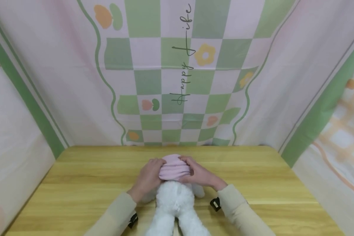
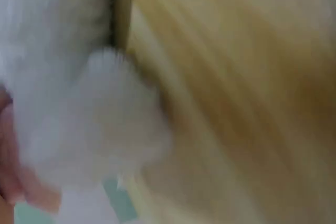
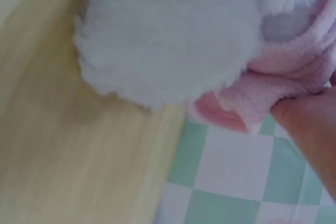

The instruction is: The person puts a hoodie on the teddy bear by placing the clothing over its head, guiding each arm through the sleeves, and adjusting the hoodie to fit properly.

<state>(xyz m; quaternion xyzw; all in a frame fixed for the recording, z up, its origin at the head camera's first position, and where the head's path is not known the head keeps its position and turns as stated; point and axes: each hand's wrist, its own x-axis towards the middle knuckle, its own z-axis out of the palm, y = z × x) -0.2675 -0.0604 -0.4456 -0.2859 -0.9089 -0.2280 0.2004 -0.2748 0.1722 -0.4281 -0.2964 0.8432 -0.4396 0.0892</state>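
Note:
A white plush toy lies on the table with its legs toward me. Folded pink fleece cloth covers its head end. My left hand grips the cloth from the left side, and my right hand pinches its right edge, thumb below and fingers on top. In the right wrist view, the pink fleece bunches under the right hand beside a fluffy white limb. Blurred white fur fills much of the left wrist view, with left fingers at its edge.
The wooden table extends on both sides of the toy. Behind it hangs a green-and-white checked cloth with printed lettering. Black wrist devices sit at the sleeves.

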